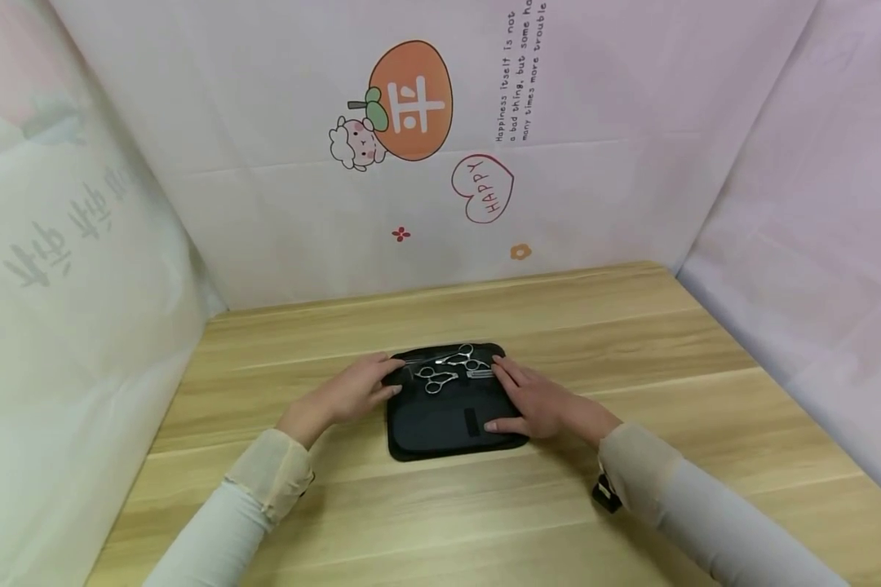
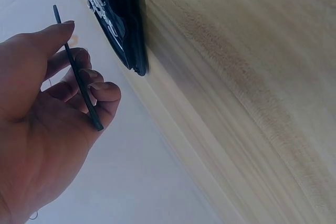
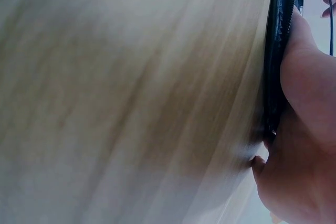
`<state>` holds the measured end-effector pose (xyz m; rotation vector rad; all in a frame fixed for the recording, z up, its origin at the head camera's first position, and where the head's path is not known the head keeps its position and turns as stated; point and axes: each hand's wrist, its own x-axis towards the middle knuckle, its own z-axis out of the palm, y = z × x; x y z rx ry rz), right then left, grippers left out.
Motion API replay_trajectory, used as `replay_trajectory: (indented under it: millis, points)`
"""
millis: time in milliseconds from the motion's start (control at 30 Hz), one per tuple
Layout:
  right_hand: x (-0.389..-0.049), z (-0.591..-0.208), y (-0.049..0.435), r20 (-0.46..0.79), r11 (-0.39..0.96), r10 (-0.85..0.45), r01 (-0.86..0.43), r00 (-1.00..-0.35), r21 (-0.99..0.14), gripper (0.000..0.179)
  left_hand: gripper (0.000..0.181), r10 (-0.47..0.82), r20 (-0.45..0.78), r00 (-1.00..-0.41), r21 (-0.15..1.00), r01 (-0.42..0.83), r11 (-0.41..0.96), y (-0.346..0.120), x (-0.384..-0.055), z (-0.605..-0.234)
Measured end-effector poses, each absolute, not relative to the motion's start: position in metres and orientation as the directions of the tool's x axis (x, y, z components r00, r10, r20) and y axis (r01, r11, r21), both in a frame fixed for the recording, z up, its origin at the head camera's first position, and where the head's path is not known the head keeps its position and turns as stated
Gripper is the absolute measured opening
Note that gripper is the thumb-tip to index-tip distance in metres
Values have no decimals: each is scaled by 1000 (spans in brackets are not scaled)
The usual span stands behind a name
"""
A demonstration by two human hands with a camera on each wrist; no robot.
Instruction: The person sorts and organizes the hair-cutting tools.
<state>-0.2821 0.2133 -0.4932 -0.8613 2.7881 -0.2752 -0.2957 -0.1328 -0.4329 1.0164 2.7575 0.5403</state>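
Note:
A black zip case (image 1: 429, 428) lies opened flat on the wooden table. On its far half sit two pairs of silver scissors (image 1: 435, 388) and a small silver piece (image 1: 480, 374). My left hand (image 1: 360, 387), at the case's left side, pinches a thin black strip (image 2: 80, 77) between thumb and fingertips; it appears edge-on, raised off the table. My right hand (image 1: 539, 399) rests over the case's right edge, fingers stretched along the far corner and thumb on the near half beside a dark patch (image 1: 472, 421). From the right wrist, the zipped edge (image 3: 278, 51) runs under the thumb.
Wood-grain table (image 1: 411, 522) stretches out on all sides of the case. White printed sheets (image 1: 279, 122) hang behind and at both sides. A small black device (image 1: 606, 494) is strapped at the right wrist.

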Motion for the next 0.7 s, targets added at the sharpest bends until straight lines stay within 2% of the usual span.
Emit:
replay_trajectory:
  millis: [700]
  points:
    - [-278, -488, 211, -160, 820, -556, -508, -815, -264, 110, 44, 702, 23, -711, 388, 654, 650, -120, -288, -430]
